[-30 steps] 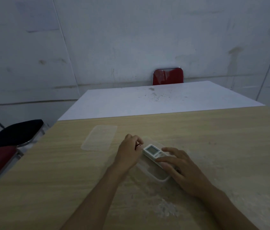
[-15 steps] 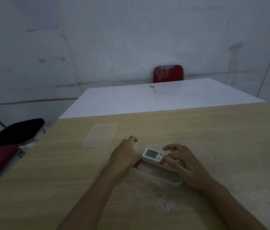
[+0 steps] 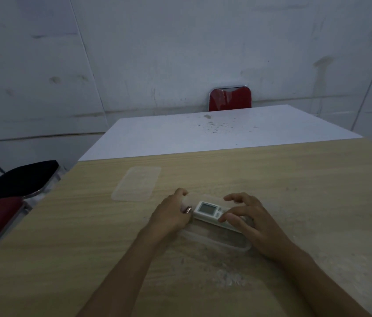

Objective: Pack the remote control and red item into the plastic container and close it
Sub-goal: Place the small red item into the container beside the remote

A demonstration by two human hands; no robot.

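The right hand [image 3: 252, 221] is resting spread fingers on the remote control [image 3: 212, 213] lying in the plastic container [image 3: 217, 240] at frame centre, the left hand [image 3: 171, 216] is pinching the red item [image 3: 187, 210] at its rim, and the lid [image 3: 136, 186] is lying apart, upper left.

My left hand [image 3: 171, 216] covers nearly all of the red item [image 3: 188, 210]; only its metal tip shows, so I cannot tell what it is. My right hand [image 3: 250, 221] hides the lower half of the remote control [image 3: 208, 210], whose screen is too small to read. The clear container [image 3: 217, 241] is hard to trace in the dim light, its left end behind my left hand.
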